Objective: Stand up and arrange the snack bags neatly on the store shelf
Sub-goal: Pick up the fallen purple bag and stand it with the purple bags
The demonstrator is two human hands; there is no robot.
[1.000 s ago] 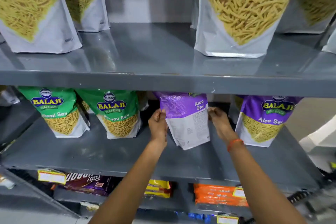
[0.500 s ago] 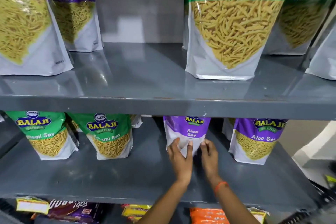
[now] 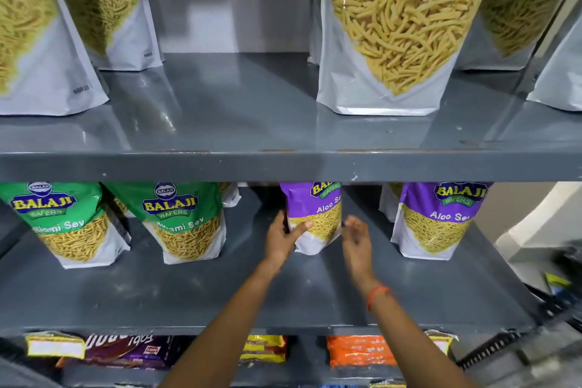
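A purple Aloo Sev bag (image 3: 316,214) stands upright, front facing me, on the middle grey shelf (image 3: 220,290). My left hand (image 3: 282,241) holds its left edge, thumb across the front. My right hand (image 3: 356,239) hovers just right of the bag with fingers apart, not touching it. Another purple Aloo Sev bag (image 3: 436,220) stands to the right. Two green Ratlami Sev bags (image 3: 181,220) (image 3: 66,224) stand to the left.
The upper shelf (image 3: 239,123) carries large purple bags (image 3: 104,9) at left and large green Ratlami Sev bags (image 3: 396,28) at right, with a gap between them. Below, flat packets, purple (image 3: 126,351), yellow (image 3: 264,348) and orange (image 3: 359,351), lie on the bottom shelf.
The purple bag was held tilted with its back showing, then turned front-forward and set upright on the shelf. My right hand has come off it; my left hand stays on its left edge.
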